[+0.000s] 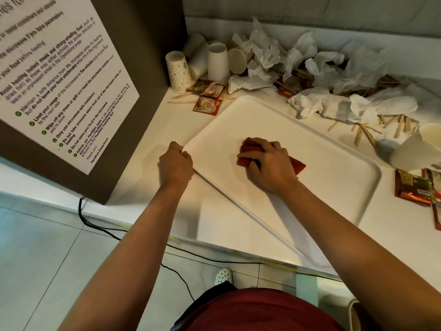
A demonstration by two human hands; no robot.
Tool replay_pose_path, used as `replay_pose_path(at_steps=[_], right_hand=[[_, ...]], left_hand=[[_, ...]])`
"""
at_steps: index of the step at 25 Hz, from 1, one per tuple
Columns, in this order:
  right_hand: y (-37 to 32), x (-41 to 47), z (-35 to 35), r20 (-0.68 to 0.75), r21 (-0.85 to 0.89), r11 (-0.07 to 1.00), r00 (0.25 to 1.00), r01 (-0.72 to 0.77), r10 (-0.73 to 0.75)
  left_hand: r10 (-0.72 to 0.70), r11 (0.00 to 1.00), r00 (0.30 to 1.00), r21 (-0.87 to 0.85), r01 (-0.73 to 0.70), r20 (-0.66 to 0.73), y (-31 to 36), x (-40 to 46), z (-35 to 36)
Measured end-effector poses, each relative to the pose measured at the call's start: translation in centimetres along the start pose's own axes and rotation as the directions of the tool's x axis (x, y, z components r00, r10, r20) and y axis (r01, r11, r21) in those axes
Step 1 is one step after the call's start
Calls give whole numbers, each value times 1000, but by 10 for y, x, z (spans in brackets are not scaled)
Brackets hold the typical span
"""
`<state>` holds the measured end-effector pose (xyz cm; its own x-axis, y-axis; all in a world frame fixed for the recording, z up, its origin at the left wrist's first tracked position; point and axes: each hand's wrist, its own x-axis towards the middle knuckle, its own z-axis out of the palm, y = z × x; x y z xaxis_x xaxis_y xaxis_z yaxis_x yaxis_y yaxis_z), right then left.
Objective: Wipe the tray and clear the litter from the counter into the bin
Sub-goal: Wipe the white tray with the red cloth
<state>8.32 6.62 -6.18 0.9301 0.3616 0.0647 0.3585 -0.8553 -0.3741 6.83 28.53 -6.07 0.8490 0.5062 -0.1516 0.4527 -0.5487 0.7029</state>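
The tray (322, 149) looks like smooth, matt cream plastic. On it lies a soft red cloth (248, 154). Beyond the tray: crumpled white paper tissues (317, 68), matt paper cups (217, 62), thin wooden sticks (362, 132) and glossy foil sachets (207, 105).

The tray (322, 163) lies on the counter (148, 130), cups (217, 60) and tissues (334, 68) behind it.

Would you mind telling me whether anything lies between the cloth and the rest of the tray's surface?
Nothing visible does: the tray is bare around the red cloth under the right hand; litter lies outside its rim.
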Motion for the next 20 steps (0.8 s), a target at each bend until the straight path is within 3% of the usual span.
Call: replay_pose_path(at_steps=[4,9,12,14,17,20], right_hand=[[-5,3,1,26,-40,998,998,-58,59],[-40,14,15,131,1,986,977,169,-167],[-61,23,26,197,-33,912,897,409,-396],[-61,29,26,210,-41,877,862,479,-461],[-53,36,21,174,-107,896,895,431,-410],[-37,47,17,111,-108,962,965,250,-238]], left_hand=[[-12,1000,1000,24,12,19,2,1,-1],[-30,999,998,-27,32,62,1,5,-5],[-54,992,993,-108,65,103,-3,10,-7],[-55,983,991,-166,75,121,-4,12,-8],[-41,982,991,-179,63,128,-6,13,-8],[-45,979,988,-189,73,145,-7,13,-9]])
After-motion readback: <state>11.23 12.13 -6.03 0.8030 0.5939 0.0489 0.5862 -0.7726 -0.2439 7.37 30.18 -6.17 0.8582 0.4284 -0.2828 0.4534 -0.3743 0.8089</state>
